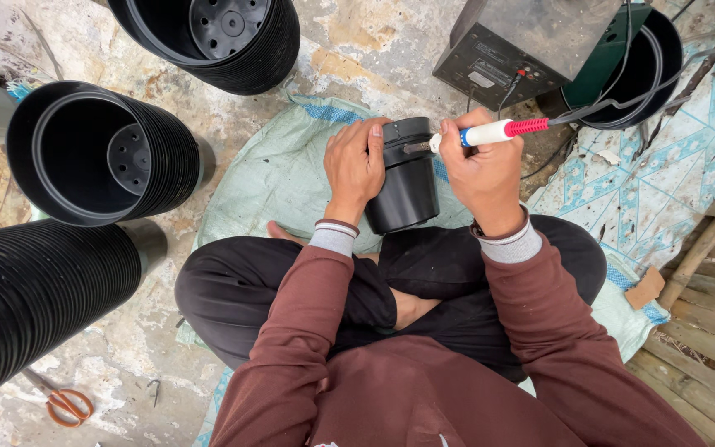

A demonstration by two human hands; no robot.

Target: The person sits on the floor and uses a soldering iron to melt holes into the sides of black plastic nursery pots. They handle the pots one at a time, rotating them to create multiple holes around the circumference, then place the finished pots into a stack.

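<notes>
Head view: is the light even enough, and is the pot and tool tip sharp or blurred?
Head view: soft, even daylight with no harsh shadows or glare; the black pot in the left hand and the corded tool in the right hand are sharp; the stacked pots bow slightly at the frame's edges.

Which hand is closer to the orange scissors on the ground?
The left hand. The orange scissors lie low on the person's left side, beside the stacked black pots. The left hand holds the small black pot; the right hand, holding the corded tool, is farther away.
</notes>
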